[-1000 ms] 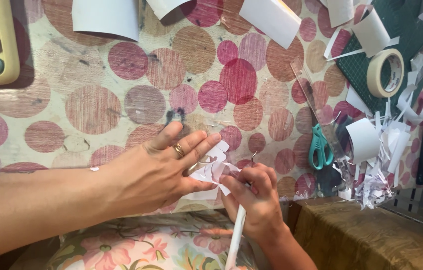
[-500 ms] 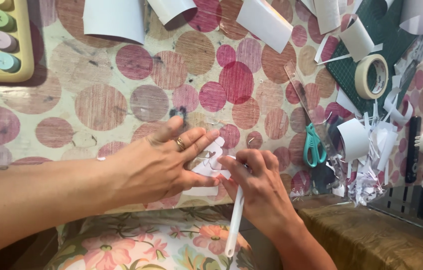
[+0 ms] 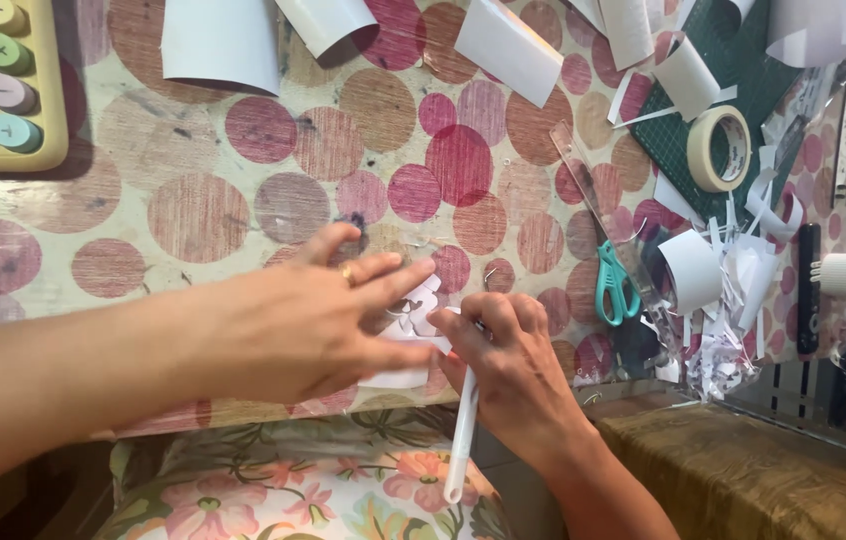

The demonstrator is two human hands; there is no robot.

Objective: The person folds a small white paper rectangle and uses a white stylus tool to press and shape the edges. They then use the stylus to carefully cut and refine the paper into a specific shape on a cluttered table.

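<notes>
The left hand [image 3: 328, 320] lies flat on a white paper cutout [image 3: 405, 345] (fingers spread wide); the right hand [image 3: 503, 365] grips a white stick [image 3: 461, 450] at lower centre.

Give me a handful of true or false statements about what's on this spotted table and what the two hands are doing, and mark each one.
1. The left hand lies flat over a small white paper cutout. True.
2. The right hand holds the teal-handled scissors. False: it grips a thin white stick-like tool; the scissors lie on the table to its right.
3. A roll of masking tape sits on the green cutting mat. True.
4. The left hand wears no ring. False: a gold ring shows on one finger.
5. A yellow calculator with pastel keys sits at the top left. True.
</notes>
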